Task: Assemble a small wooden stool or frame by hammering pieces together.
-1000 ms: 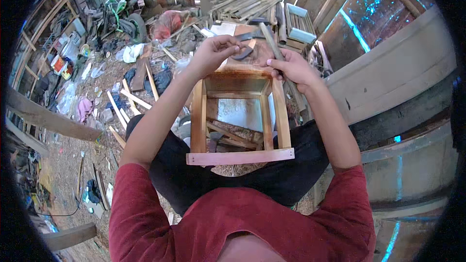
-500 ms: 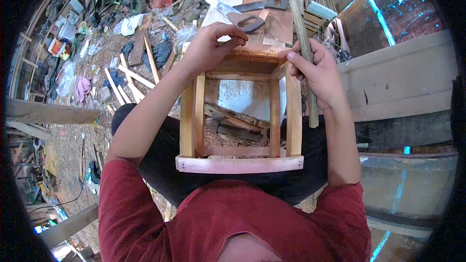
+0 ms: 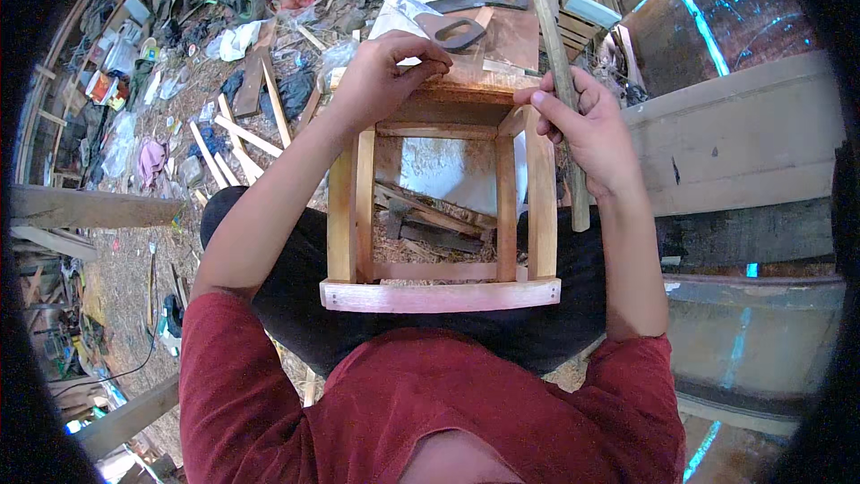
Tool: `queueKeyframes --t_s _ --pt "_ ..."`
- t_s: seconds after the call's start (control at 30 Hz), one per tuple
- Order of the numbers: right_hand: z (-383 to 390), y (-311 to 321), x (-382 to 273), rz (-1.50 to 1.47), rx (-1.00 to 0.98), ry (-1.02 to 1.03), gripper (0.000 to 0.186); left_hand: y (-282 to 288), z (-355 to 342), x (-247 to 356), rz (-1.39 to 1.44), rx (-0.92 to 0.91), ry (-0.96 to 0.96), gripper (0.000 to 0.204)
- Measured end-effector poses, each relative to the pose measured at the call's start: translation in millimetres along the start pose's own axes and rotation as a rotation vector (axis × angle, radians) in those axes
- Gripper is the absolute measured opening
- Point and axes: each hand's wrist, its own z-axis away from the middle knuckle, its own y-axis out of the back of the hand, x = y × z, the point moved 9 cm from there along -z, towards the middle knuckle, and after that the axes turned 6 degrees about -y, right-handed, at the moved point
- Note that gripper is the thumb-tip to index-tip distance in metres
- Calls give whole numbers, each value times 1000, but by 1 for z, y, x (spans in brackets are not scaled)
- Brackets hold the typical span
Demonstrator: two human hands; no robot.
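A small wooden stool frame (image 3: 439,297) lies between my thighs, its pale crosspiece toward me and its darker board at the far end. My left hand (image 3: 381,81) is at the far board's left part, thumb and fingertips pinched together. Whatever may be between those fingertips is too small to make out. In my right hand (image 3: 587,134), a hammer (image 3: 558,54) with a long wooden handle is held upright in the view, its dark head pointing away from me. The right thumb and forefinger are beside the stool's far right corner.
Beyond the stool, a handsaw (image 3: 451,31) and a second saw (image 3: 502,0) lie on flat boards. A slatted crate (image 3: 591,4) stands at the far right. Loose wood strips (image 3: 242,139) and scraps litter the ground on the left. Wide planks (image 3: 735,139) line the right side.
The stool frame sits slightly higher and further left in the view. Both hands keep nearly the same pose, the right one still around the hammer.
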Motion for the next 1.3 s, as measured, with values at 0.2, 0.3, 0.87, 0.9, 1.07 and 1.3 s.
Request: queueKeyframes --t_s 0.2,0.3,0.87,0.9,1.07,1.3 --pt "2 0 3 -7 -15 3 13 2 0 1 1 20 -4 13" --pt "1 -1 6 3 -11 -14 13 2 1 2 4 21 7 12" --pt "40 -15 0 68 33 24 23 0 5 -5 279 32 89 44" --pt "41 -16 4 44 5 -8 24 -2 5 -6 278 19 107 50" --pt "44 -1 11 101 127 6 24 0 5 -6 253 29 108 51" --pt "64 -12 21 79 -37 -130 18 -1 5 -7 238 29 75 50"
